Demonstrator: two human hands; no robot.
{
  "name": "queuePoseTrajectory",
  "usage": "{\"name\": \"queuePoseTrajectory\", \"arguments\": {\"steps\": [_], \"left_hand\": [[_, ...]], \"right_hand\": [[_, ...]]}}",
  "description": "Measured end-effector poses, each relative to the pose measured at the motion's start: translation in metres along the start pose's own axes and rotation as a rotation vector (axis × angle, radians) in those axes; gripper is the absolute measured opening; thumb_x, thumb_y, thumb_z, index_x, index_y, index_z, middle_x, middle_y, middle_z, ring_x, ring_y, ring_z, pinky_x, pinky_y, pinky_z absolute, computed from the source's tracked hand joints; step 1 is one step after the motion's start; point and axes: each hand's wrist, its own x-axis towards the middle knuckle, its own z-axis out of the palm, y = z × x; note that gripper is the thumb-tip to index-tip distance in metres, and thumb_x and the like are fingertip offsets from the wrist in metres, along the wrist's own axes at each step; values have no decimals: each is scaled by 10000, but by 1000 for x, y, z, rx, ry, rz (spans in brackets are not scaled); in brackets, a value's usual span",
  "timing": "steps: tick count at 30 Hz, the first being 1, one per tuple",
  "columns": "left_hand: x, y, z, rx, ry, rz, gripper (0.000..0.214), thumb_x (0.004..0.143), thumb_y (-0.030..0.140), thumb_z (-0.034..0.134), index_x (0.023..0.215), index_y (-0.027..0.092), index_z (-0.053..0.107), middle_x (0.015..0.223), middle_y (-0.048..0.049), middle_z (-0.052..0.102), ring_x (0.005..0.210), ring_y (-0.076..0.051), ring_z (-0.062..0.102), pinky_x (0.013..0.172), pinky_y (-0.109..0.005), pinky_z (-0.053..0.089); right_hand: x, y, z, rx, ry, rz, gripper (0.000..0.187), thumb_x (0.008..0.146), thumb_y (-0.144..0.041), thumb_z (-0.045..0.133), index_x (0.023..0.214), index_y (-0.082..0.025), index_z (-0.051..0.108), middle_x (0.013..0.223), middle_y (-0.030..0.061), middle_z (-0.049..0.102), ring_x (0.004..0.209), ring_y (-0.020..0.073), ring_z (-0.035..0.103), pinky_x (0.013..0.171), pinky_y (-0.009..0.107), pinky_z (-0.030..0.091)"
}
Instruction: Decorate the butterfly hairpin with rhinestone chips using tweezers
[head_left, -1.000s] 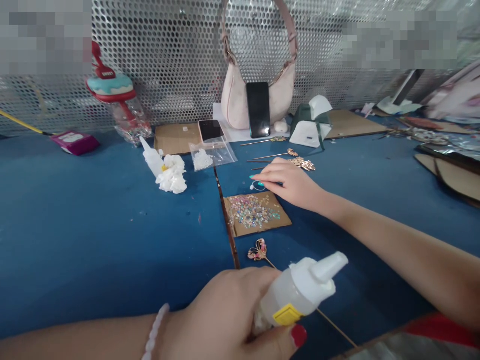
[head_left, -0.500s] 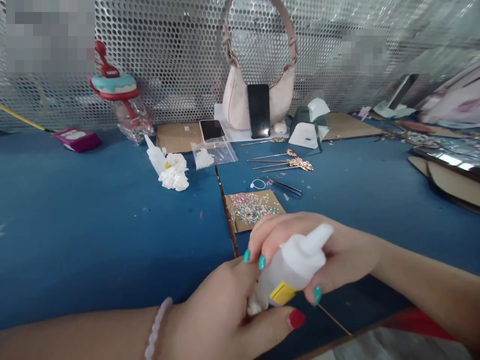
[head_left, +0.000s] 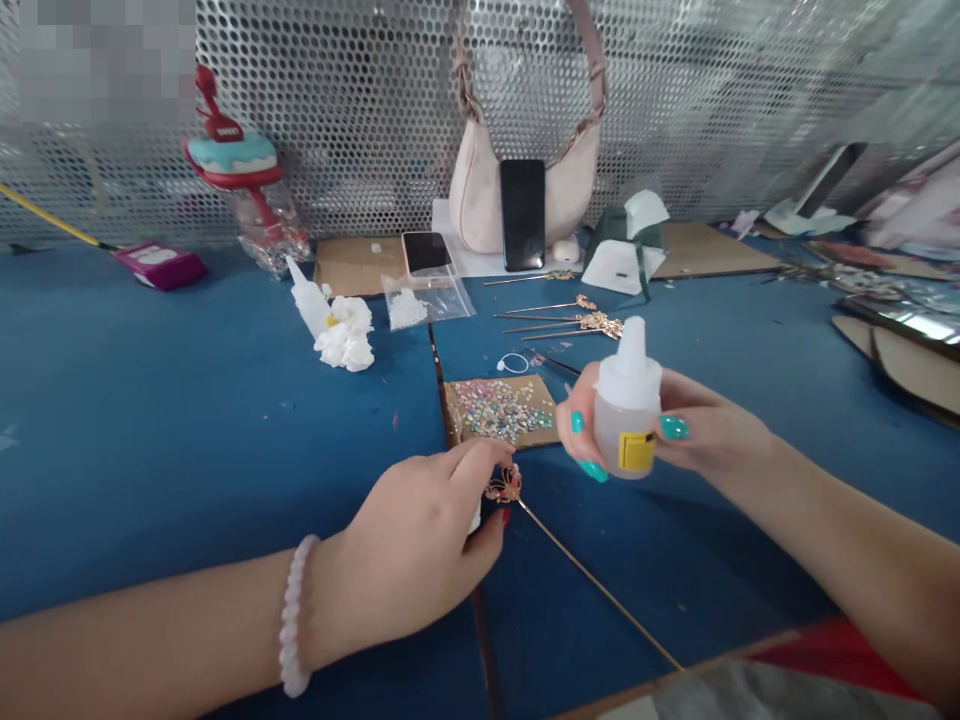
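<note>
In my right hand (head_left: 694,425) is a small white glue bottle (head_left: 628,410) with a yellow label, held upright above the table with its nozzle pointing up. My left hand (head_left: 424,530) is closed at the ornament end of a gold hairpin (head_left: 592,578), whose long thin stem runs toward the table's front edge. Pink and red pieces show on the ornament. A bit of something white, mostly hidden, peeks out under the left fingers. Just beyond that hand lies a cardboard piece (head_left: 553,398) spread with small colourful rhinestones (head_left: 499,408).
Gold hairpins (head_left: 596,323), dark tweezers (head_left: 562,366) and a white loop lie farther back. To the left are a second bottle (head_left: 306,300) and crumpled tissue (head_left: 346,335). A phone (head_left: 523,215) leans on a pale handbag (head_left: 471,190). A mirror-like tray (head_left: 911,325) sits at right.
My right hand has moved up and right with the glue bottle, turning it from tilted to upright. My left hand has shifted forward with the hairpin, whose ornament now shows.
</note>
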Motion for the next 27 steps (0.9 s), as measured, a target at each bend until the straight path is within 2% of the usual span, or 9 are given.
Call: {"name": "queuePoseTrajectory", "arguments": {"steps": [9, 13, 20, 27], "left_hand": [[0, -1, 2, 41, -47, 11, 305, 848, 123, 512, 1146, 190, 498, 1065, -46, 678, 893, -269, 680, 737, -465, 584], [0, -2, 1, 33, -51, 29, 262, 846, 113, 517, 1090, 202, 492, 1078, -27, 668, 889, -246, 675, 720, -418, 581], [2, -3, 0, 24, -81, 59, 242, 840, 129, 559, 1051, 208, 472, 985, 10, 641, 793, -196, 650, 669, -354, 554], [2, -3, 0, 49, -82, 72, 243, 839, 181, 585, 1054, 194, 474, 975, -5, 613, 751, -199, 629, 614, -352, 528]], "right_hand": [[-1, -3, 1, -14, -74, 27, 311, 880, -398, 556, 1065, -149, 556, 823, 31, 563, 712, 114, 539, 575, 227, 399], [-1, -3, -1, -95, -68, 36, 326, 872, -428, 564, 1069, -169, 572, 807, 29, 567, 710, 120, 523, 558, 225, 392], [-9, -8, -13, -333, 129, 66, 287, 818, -419, 650, 1035, -232, 664, 879, 13, 585, 817, 123, 502, 689, 221, 419], [-14, -10, -13, -468, 205, 119, 342, 802, -425, 664, 1116, -289, 652, 975, 7, 601, 797, 116, 532, 649, 191, 440]]}}
